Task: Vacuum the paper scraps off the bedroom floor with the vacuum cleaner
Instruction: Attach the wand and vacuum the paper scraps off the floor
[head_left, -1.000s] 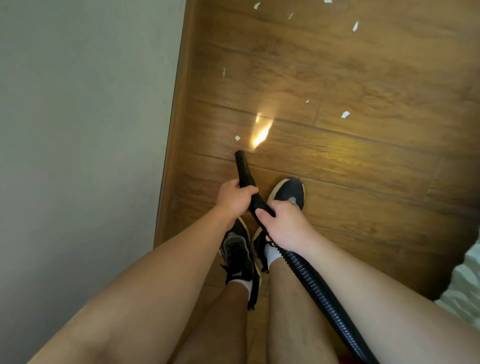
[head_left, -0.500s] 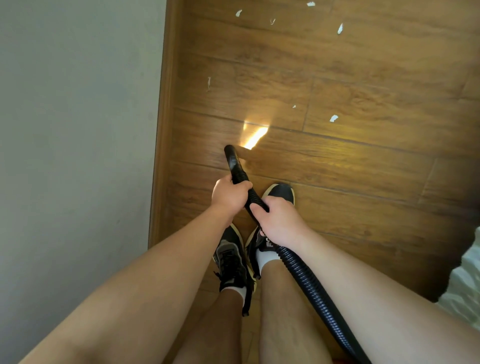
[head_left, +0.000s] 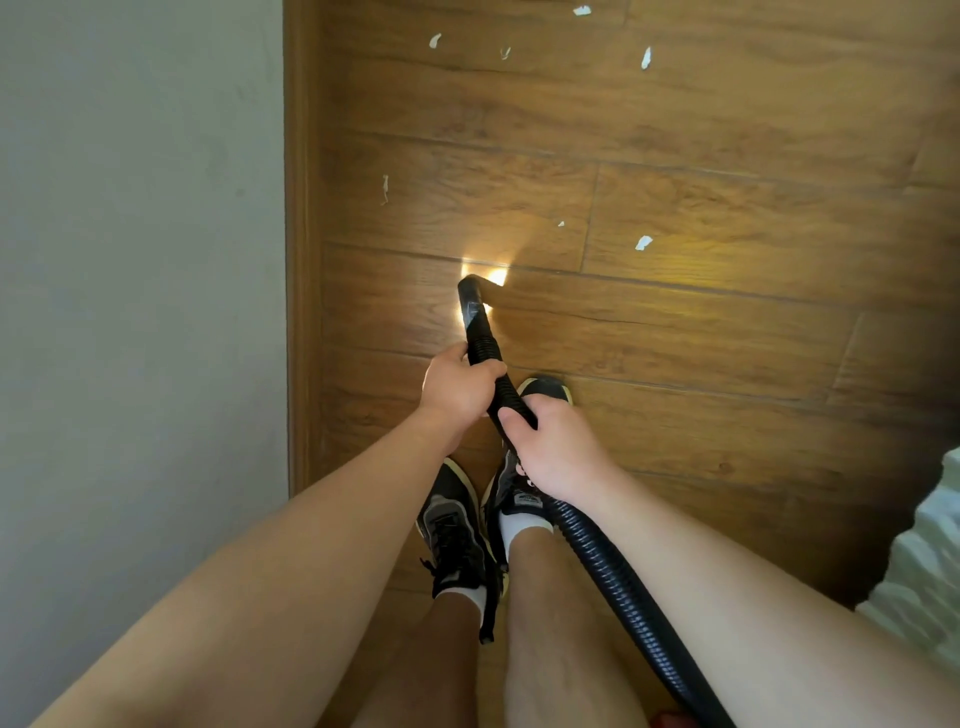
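Plank floor (head_left: 727, 364) by pale wall (head_left: 140, 260), paper scraps (head_left: 643, 242) beyond the fingers (head_left: 483, 369).
I see left hand (head_left: 457, 389) and right hand (head_left: 556, 447) gripping the hose (head_left: 480, 332), tip maybe touching.

No text can be read; the shoe tongue's label (head_left: 528, 500) is blurred.

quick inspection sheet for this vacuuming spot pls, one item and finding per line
surface: wooden floor, bright light patch by the hose tip
job's things: black ribbed vacuum hose, tip pointed at the floor; white paper scraps scattered ahead of it
clutter: nothing seen
grippers: left hand grips the hose nearer the tip; right hand grips it just behind
cables: nothing seen
surroundings: pale wall and wooden skirting on the left; white fabric at right edge; dark shoes below the hands
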